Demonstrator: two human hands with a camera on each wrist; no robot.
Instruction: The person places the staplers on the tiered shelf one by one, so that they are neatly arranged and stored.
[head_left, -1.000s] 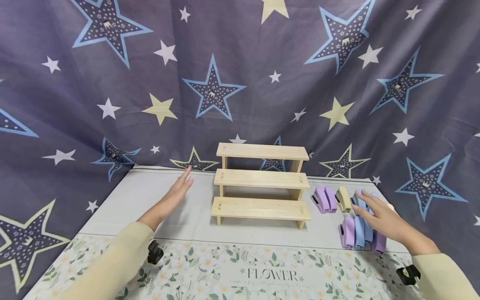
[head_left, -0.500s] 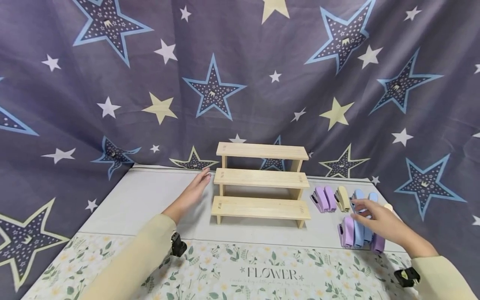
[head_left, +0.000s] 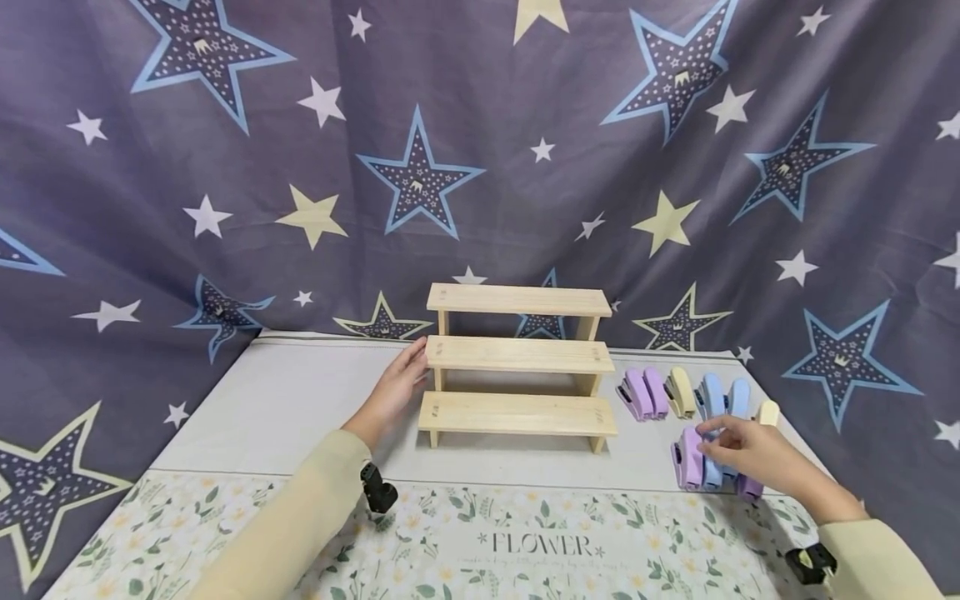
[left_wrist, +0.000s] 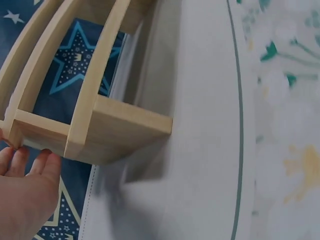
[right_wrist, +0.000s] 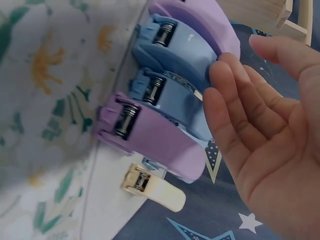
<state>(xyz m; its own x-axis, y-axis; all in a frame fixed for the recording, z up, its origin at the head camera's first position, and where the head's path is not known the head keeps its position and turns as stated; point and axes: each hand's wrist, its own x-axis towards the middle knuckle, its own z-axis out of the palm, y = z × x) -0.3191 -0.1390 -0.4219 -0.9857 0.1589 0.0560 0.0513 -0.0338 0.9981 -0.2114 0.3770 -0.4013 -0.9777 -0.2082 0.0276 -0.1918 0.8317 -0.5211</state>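
My left hand (head_left: 392,393) is at the left side of a three-step wooden display shelf (head_left: 517,412). In the left wrist view its fingertips (left_wrist: 50,160) rest right at the end of the shelf's boards, with the fingers mostly extended. Over on the right, my right hand (head_left: 757,454) hovers over the front row of staplers, thumb apart from the fingers. That row has a purple stapler (head_left: 688,460) at its left, two blue ones and another purple stapler (right_wrist: 155,137). In the right wrist view the fingertips are close beside a blue stapler (right_wrist: 185,50), with nothing between thumb and fingers.
Behind the front row stand more staplers: two purple (head_left: 637,393), a yellow one (head_left: 681,392), two blue (head_left: 710,393) and a pale yellow one (head_left: 768,412). A floral mat (head_left: 420,533) covers the table's front. A starry curtain (head_left: 480,200) hangs behind the table.
My left hand has moved right, up to the shelf's left side. The right hand has come down and nearer over the front staplers, its fingers bending more. The staplers have not visibly moved.
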